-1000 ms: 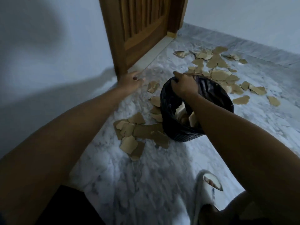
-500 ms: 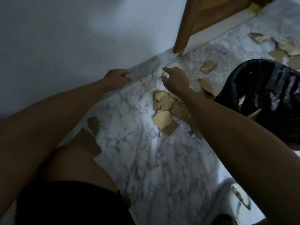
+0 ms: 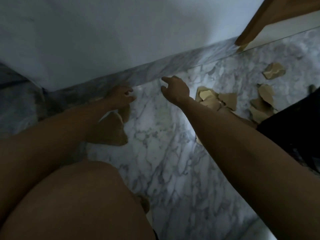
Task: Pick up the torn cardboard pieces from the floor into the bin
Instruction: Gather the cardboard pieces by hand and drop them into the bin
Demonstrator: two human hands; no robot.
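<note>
Torn brown cardboard pieces lie on the marble floor. A large shadowed piece [image 3: 112, 129] sits under my left forearm, and a cluster of pieces [image 3: 218, 99] lies to the right of my right wrist. One more piece [image 3: 273, 71] lies farther right. The black bin [image 3: 294, 129] shows only partly at the right edge. My left hand [image 3: 121, 96] hovers by the skirting with loosely curled fingers, holding nothing. My right hand [image 3: 174, 89] reaches left over bare floor, fingers spread and empty.
A pale wall with a marble skirting [image 3: 173, 68] runs diagonally across the top. The foot of a wooden door frame [image 3: 251, 33] is at the upper right. My bent knee [image 3: 78, 196] fills the lower left. White marble floor [image 3: 164, 153] stretches between my arms.
The view has swung left and down, pushing the bin almost out of frame. My right hand left the bin rim and moved left past the cardboard cluster. My left hand stayed near the skirting.
</note>
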